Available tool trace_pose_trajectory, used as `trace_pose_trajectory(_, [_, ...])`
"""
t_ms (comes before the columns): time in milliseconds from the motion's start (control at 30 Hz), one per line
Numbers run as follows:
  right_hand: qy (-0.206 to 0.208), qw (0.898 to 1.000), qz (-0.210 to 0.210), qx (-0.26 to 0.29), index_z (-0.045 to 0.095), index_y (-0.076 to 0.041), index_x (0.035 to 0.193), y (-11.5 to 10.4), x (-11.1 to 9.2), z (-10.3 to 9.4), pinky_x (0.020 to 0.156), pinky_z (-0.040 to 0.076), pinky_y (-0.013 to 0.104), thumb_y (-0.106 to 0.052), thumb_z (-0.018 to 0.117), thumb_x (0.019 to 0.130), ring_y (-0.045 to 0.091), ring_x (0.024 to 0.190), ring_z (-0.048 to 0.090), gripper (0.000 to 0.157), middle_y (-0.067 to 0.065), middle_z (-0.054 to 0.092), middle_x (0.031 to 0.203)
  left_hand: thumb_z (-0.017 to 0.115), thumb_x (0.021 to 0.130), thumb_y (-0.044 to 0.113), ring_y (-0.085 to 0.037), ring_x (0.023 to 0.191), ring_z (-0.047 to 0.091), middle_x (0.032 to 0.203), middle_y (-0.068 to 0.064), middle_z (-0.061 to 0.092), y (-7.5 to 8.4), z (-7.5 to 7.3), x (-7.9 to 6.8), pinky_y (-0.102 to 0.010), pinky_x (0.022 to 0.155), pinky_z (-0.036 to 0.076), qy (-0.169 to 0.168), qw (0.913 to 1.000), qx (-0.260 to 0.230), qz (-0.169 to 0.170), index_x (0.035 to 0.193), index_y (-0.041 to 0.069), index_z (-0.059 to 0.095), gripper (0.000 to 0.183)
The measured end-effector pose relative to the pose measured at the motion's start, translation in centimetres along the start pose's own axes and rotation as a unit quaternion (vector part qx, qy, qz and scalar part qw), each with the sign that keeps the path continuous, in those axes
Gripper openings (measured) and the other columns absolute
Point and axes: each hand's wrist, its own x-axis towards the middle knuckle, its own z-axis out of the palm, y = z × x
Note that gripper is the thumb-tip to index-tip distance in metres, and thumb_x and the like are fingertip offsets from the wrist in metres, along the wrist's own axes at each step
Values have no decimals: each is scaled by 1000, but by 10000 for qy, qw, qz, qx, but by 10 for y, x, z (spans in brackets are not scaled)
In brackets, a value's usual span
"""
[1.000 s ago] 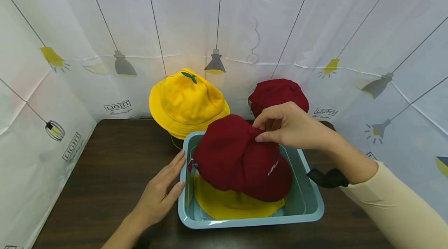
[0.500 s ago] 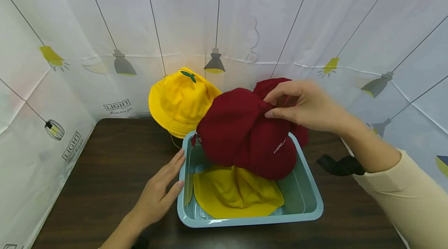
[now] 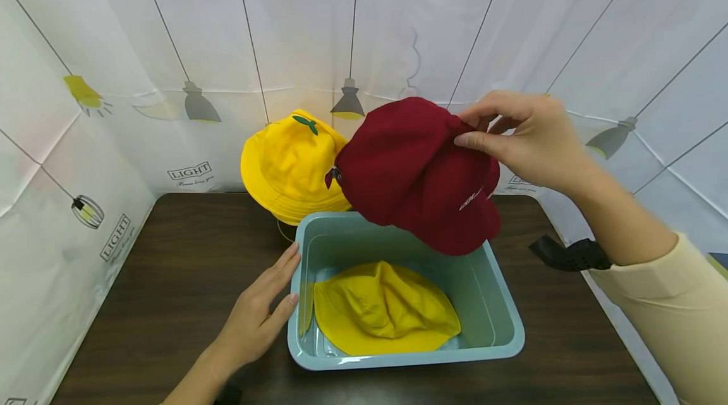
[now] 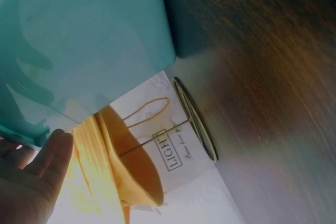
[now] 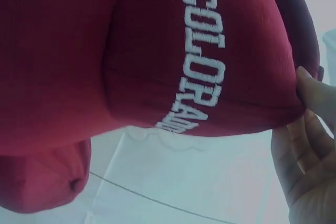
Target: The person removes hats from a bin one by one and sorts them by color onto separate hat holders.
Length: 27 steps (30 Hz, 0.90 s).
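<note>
My right hand pinches the crown of a dark red baseball cap and holds it above the back of a blue plastic basin. White lettering, "COLORA" and more, runs across its front in the right wrist view. My left hand rests with straight fingers against the basin's left side. Inside the basin lies a yellow hat, partly collapsed. Behind the basin a second yellow hat with a green sprout sits on a wire stand. Another red cap shows in the right wrist view; the held cap mostly hides it in the head view.
The basin stands on a dark wooden table. White sheeting printed with lamps closes off the back and sides. A black strap sits at my right wrist.
My right hand has lifted the red cap up and back out of the basin, uncovering the yellow hat inside. My left hand stays against the basin.
</note>
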Motion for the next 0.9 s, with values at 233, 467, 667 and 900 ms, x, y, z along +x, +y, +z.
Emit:
trace_pose_trajectory(233, [530,9973,371,-356,80,-2,107,6,5,-11,75,50,12,9,80,87,2,83,60,23,-17,71,94,60,99,5,-25,152,38,170,-10,33,0,1,-1,-22,123,24,-11,10000,8,-67,161,7,40,65])
trace_pose_trajectory(467, [962,9931,451,-494,79,1,108,15,11,-21,75,48,12,8,76,90,-1,83,60,20,-27,67,94,60,98,3,-25,152,39,169,-11,33,1,1,0,-22,122,24,24,10000,-9,18,160,5,41,65])
trace_pose_trajectory(667, [1120,9907,594,-493,78,3,108,28,14,-28,73,47,13,6,75,91,-1,80,58,18,-26,65,88,60,99,3,-26,151,40,168,-12,34,2,0,0,-21,122,25,30,10000,12,50,160,3,42,63])
trace_pose_trajectory(900, [1187,9876,875,-548,77,4,111,41,15,-32,70,47,11,2,74,94,-2,79,60,18,-24,63,87,60,99,4,-25,152,39,169,-10,34,3,1,-1,-22,123,24,44,10000,-11,17,160,3,42,64])
